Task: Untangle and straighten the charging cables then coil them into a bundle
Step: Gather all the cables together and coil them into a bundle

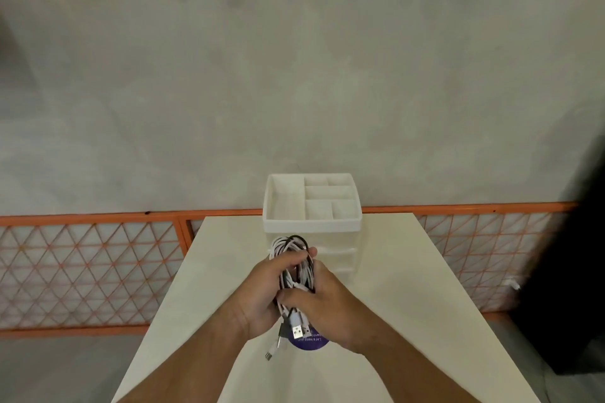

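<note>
A: Hand status?
B: Left hand point(262, 288) and right hand point(324, 307) both grip the coiled cable bundle point(294, 258), white and black strands, above the table point(409, 271). USB plugs point(296, 332) hang below the hands.

A: Containers?
B: White drawer organizer point(312, 222) just behind the bundle; its top compartments appear empty. A purple label point(309, 343) shows under the plugs.

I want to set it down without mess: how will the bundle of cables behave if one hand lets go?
The cable bundle is probably floppy: its loops bulge above the left hand and loose plug ends dangle below. It likely springs open once the right hand releases. It looks light, so it should not drop hard.
</note>
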`<state>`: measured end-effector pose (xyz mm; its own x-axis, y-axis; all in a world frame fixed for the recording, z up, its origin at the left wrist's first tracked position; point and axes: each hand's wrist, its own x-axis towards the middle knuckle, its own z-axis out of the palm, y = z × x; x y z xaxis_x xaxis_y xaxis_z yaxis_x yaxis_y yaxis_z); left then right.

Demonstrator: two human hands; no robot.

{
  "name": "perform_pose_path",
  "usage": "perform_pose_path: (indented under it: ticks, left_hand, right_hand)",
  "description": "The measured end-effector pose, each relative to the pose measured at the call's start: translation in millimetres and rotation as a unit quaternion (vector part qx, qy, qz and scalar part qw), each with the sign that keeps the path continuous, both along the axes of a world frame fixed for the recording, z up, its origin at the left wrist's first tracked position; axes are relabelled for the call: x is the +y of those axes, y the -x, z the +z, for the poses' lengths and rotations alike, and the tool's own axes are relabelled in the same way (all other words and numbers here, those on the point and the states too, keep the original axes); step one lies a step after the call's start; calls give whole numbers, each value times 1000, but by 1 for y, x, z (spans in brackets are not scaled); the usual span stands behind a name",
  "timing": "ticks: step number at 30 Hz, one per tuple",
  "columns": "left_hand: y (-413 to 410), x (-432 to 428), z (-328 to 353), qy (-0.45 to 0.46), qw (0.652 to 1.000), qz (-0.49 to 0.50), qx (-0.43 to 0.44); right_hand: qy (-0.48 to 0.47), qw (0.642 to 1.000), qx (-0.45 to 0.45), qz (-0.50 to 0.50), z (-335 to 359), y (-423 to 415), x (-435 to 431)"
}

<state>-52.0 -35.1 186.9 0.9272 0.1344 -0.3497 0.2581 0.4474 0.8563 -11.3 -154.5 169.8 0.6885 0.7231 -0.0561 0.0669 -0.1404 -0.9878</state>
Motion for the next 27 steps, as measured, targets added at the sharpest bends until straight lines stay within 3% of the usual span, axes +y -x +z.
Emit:
perform_pose_path:
  ticks: [5, 10, 15, 18, 21, 27]
  left_hand:
    - [-11, 10, -14, 19, 1000, -11, -7]
    - [-26, 19, -23, -1, 999, 42, 12]
    - [-46, 49, -33, 18, 989, 140, 34]
    - [-53, 65, -41, 3, 984, 168, 58]
    - [-63, 70, -46, -24, 981, 182, 62]
    - [-84, 68, -53, -99, 976, 184, 64]
  right_hand:
    - [47, 998, 9, 34, -1, -13, 11]
    - [49, 994, 98, 12, -15, -24, 23]
    - [69, 974, 187, 112, -36, -57, 12]
    - [35, 967, 249, -48, -59, -85, 15]
    - [-38, 928, 302, -215, -74, -108, 34]
    - [-127, 862, 388, -301, -86, -126, 73]
